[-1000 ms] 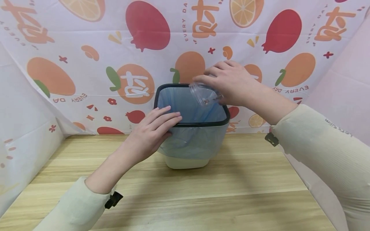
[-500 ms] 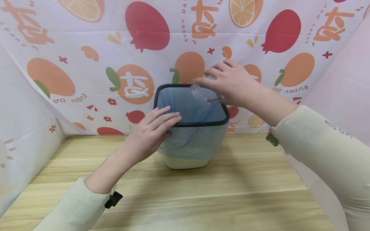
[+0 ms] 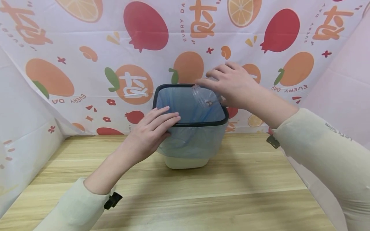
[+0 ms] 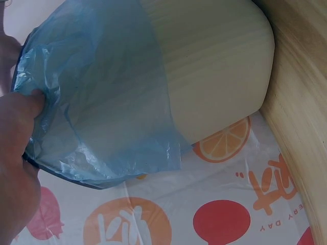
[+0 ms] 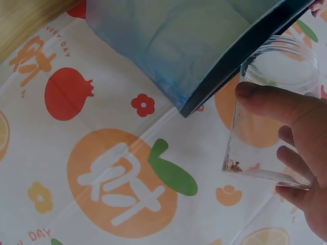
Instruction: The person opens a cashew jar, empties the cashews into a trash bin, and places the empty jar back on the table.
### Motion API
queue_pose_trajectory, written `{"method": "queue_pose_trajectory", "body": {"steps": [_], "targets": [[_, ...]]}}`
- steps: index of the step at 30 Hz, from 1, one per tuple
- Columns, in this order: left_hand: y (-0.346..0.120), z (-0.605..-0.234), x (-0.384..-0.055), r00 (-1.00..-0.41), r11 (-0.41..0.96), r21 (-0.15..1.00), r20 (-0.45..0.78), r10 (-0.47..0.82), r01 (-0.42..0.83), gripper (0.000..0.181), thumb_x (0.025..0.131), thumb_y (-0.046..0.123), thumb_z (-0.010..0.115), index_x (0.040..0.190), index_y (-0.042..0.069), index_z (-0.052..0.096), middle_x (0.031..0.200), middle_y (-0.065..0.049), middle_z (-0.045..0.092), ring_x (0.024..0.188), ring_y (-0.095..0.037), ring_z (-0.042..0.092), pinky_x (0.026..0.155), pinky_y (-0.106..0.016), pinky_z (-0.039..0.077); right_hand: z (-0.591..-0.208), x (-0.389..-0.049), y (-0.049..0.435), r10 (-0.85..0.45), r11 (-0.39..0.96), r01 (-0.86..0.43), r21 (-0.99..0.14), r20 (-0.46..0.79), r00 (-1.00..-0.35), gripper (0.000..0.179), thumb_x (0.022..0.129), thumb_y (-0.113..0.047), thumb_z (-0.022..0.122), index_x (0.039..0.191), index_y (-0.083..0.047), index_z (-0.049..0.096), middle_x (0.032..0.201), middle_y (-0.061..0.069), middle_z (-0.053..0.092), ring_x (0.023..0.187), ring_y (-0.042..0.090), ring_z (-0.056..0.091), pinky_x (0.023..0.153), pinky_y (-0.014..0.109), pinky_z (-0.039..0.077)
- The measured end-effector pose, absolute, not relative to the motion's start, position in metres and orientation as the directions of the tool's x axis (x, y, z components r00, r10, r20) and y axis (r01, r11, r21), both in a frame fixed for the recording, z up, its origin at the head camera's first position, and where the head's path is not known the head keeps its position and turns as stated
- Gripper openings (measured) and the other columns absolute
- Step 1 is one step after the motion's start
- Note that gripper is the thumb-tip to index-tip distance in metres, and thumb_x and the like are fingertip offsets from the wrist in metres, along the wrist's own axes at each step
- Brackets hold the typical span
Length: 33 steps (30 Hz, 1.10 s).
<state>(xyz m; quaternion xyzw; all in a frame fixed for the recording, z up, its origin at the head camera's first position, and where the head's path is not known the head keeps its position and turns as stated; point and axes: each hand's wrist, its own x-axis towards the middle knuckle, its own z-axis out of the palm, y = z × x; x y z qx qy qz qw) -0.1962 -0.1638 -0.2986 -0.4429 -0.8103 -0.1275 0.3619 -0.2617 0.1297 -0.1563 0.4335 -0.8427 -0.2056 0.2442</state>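
A bin [image 3: 186, 163] with a black rim and a translucent blue bin liner [image 3: 190, 141] stands on the table. My left hand [image 3: 148, 133] grips its near left rim, fingers over the edge; in the left wrist view the thumb [image 4: 36, 102] presses the liner from outside. My right hand [image 3: 231, 85] holds a clear, lidless jar [image 3: 205, 95] tilted over the bin's right side, its threaded mouth toward the bin. Small brown bits [image 5: 235, 166] cling inside the jar in the right wrist view. In the head view, the right fingers hide part of the jar.
The wood-grain table [image 3: 185, 199] spreads in front of the bin. A fruit-printed cloth [image 3: 101, 73] hangs close behind it, with more cloth at both sides. Dark clips [image 3: 113, 200] sit at both sleeve cuffs.
The right hand has shifted slightly right with the jar, and the jar's mouth tips a little further down. The left hand and the bin keep their places.
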Motion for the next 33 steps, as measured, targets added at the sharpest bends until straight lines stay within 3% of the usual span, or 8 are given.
{"method": "queue_pose_trajectory", "body": {"steps": [9,19,33], "targets": [[-0.164,-0.299,-0.196,-0.335,0.575,-0.122,0.707,0.622,0.809,0.065,0.083,0.001,0.078,0.143,0.011,0.054,0.144,-0.007,0.055,0.142,-0.03,0.042,0.113,-0.058,0.035,-0.161,-0.261,0.141,-0.752,0.659,-0.662,0.358,0.269,-0.602,0.1,0.067,-0.034,0.093,0.152,-0.028,0.04,0.142,0.008,0.055,0.131,0.035,0.047,0.11,0.055,0.038],[-0.164,-0.299,-0.197,-0.33,0.568,-0.121,0.709,0.623,0.814,0.066,0.082,0.0,0.079,0.142,0.01,0.055,0.143,-0.008,0.056,0.138,-0.035,0.045,0.114,-0.057,0.035,-0.167,-0.259,0.16,-0.631,0.76,-0.646,0.07,0.322,-0.706,0.101,0.07,-0.031,0.091,0.154,-0.033,0.036,0.141,0.006,0.056,0.116,0.029,0.054,0.087,0.05,0.052],[-0.164,-0.298,-0.197,-0.339,0.57,-0.116,0.703,0.626,0.813,0.065,0.082,0.001,0.079,0.142,0.01,0.055,0.144,-0.007,0.055,0.142,-0.03,0.041,0.113,-0.057,0.035,-0.182,-0.255,0.196,-0.489,0.665,-0.604,-0.44,0.354,-0.797,0.1,0.07,-0.031,0.092,0.153,-0.033,0.035,0.14,0.0,0.055,0.13,0.024,0.052,0.097,0.052,0.052]]}}
